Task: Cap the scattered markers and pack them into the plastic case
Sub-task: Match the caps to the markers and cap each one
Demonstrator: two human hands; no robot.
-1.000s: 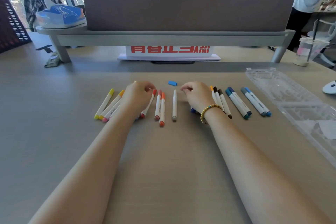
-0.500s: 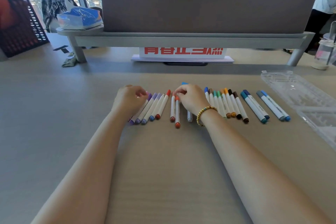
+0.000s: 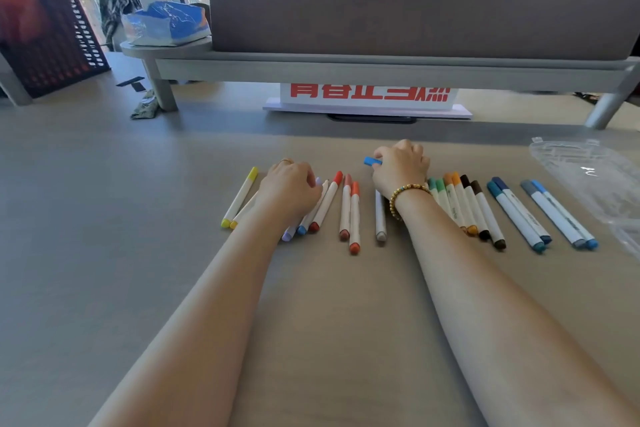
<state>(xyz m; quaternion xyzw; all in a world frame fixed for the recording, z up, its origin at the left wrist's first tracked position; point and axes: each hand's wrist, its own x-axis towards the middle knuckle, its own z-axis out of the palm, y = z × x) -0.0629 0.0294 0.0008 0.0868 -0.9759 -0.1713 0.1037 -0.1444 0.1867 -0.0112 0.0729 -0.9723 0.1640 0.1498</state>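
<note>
A row of white-barrelled markers lies across the desk: a yellow one (image 3: 240, 198) at the left, a red one (image 3: 325, 204), a brown and orange pair (image 3: 349, 215), a grey one (image 3: 380, 218), a green-to-black group (image 3: 464, 208) and blue pairs (image 3: 516, 215) on the right. My left hand (image 3: 289, 187) lies over the purple and blue markers, its fingers curled at the top of a pale purple marker (image 3: 287, 236). My right hand (image 3: 400, 166) pinches a loose blue cap (image 3: 372, 161) just beyond the row. The clear plastic case (image 3: 588, 166) lies open at the far right.
A grey monitor riser (image 3: 381, 68) with a dark panel on it spans the back of the desk, with a white sign bearing red characters (image 3: 367, 97) beneath it. A blue tissue pack (image 3: 166, 24), a black mesh crate (image 3: 52, 35) and a crumpled wrapper (image 3: 145, 109) sit at the back left.
My right hand has reached forward from the marker row to the blue cap and now pinches it. My left hand stays curled over the purple markers. The view shifted.
</note>
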